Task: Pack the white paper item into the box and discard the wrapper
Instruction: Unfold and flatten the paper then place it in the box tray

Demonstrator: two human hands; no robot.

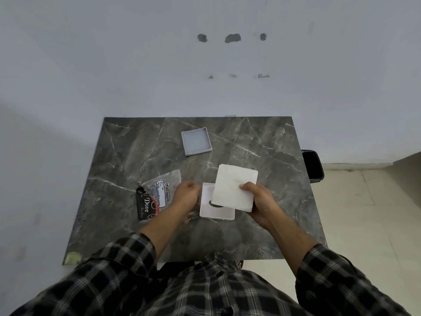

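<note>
My right hand (257, 199) grips a stack of white paper napkins (234, 187) by its near right corner and holds it tilted above the table. Partly under the stack sits a white square box part (215, 209) with a dark oval slot showing. My left hand (185, 193) is blurred, just left of that box part, fingers curled, over the clear plastic wrapper (163, 187) with its black "Dove" label. I cannot tell whether the left hand touches the wrapper or the box. A second shallow white tray-like box part (196, 140) lies open further back.
The dark marble table (127, 156) stands against a pale wall. A black bin (313, 165) sits on the floor beside the table's right edge. A patch of yellowish tape (73, 257) marks the near left corner.
</note>
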